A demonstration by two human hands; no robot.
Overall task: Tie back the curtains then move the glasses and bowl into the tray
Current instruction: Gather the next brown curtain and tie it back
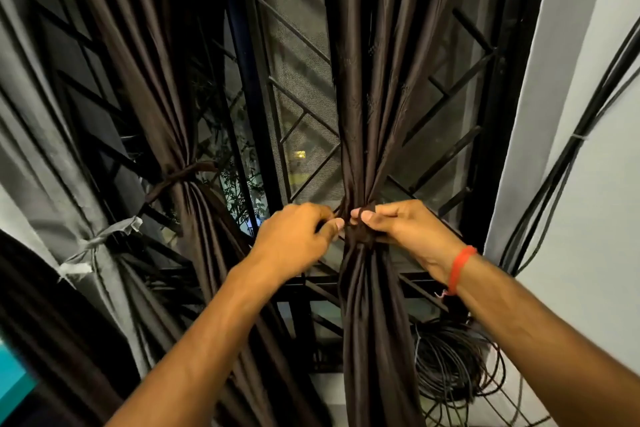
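Note:
A dark brown curtain [367,87] hangs gathered in front of a barred window. A brown tie band [362,236] wraps its bunched middle. My left hand [294,236] pinches one end of the band at the curtain's left side. My right hand [405,225], with a red string on its wrist, pinches the other end at the knot. A second brown curtain [162,87] to the left is bound by its own brown tie [183,172]. The glasses, bowl and tray are out of view.
A grey curtain [41,156] at far left is bound with a pale strip [100,239]. Black cables [588,121] run down the white wall on the right, and a coil of cable [457,360] lies below. Black window bars [298,128] stand behind the curtains.

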